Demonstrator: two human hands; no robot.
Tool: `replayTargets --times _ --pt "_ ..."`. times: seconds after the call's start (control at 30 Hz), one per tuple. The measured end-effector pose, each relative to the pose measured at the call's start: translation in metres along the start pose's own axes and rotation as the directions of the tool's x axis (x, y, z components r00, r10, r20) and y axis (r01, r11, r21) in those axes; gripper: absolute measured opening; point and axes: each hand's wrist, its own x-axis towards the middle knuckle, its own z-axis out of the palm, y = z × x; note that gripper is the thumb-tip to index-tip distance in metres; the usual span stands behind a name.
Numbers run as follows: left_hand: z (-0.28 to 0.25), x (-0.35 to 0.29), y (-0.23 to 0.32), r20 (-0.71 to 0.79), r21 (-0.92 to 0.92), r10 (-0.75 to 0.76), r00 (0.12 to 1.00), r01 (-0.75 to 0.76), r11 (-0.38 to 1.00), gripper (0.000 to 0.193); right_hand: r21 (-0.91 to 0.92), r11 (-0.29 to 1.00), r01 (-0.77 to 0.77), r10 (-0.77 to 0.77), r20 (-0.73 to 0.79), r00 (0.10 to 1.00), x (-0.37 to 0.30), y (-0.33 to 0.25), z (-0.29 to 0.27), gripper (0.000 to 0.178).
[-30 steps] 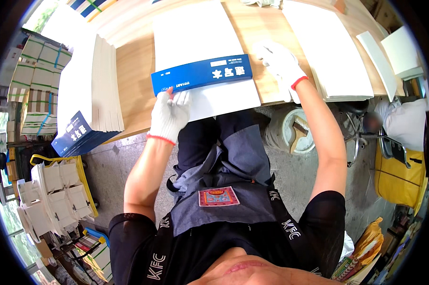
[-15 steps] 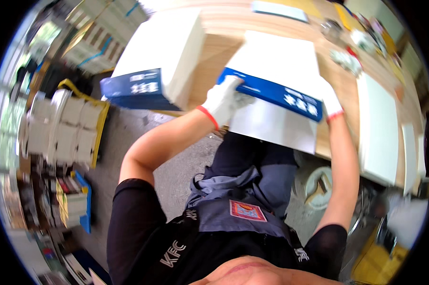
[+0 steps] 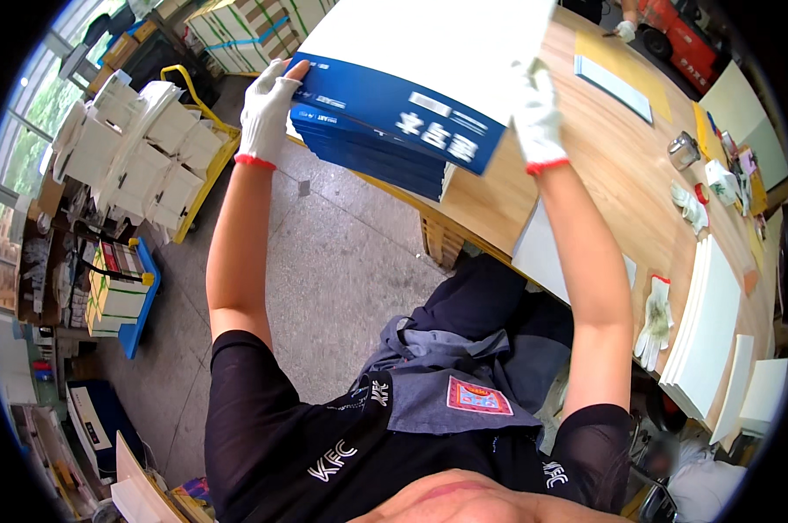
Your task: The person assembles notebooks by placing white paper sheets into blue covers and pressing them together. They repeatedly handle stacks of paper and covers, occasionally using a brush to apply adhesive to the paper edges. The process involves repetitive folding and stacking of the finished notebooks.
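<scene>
In the head view, the left hand (image 3: 268, 115) has its fingers closed on the left end of a blue-banded white cover sheet (image 3: 368, 98), over a matching stack (image 3: 350, 155). The right hand (image 3: 538, 124) meets its other end, grip unclear. Level, even support should prevent creasing.

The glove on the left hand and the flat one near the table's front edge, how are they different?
The worn glove is filled out by the left hand, at the blue cover; the loose glove lies flat on the table. The worn glove looks mostly clean white; the loose glove has dark smudges. Both are white with red cuffs.
</scene>
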Motion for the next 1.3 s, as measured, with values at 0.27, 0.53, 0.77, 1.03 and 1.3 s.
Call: replayTargets --times 0.27,0.53,0.77,1.03,1.3 --pt "0.008 0.008 -0.050 0.008 0.565 -0.186 0.982 0.149 0.812 0.047 -0.784 0.620 -0.037 0.106 0.037 0.994 0.018 0.037 0.017 0.053" --pt "0.002 0.027 -0.083 0.054 0.419 -0.129 0.990 0.094 0.903 0.043 -0.795 0.600 -0.092 0.147 -0.003 0.989 0.011 0.027 0.023 0.053" --pt "-0.001 0.033 -0.046 0.307 0.517 -0.066 0.950 -0.108 0.849 0.052 -0.686 0.727 -0.007 0.171 0.171 0.970 -0.014 0.000 0.004 0.044" --pt "0.196 -0.124 0.064 0.424 -0.135 0.677 0.601 -0.698 0.704 0.073 -0.530 0.846 -0.064 0.230 0.254 0.939 -0.164 -0.010 -0.094 0.053" --pt "0.428 -0.350 0.176 0.994 0.033 0.053 -0.094 0.729 0.683 0.063 -0.515 0.781 -0.354 0.471 0.112 0.875 -0.302 -0.016 -0.190 0.039"
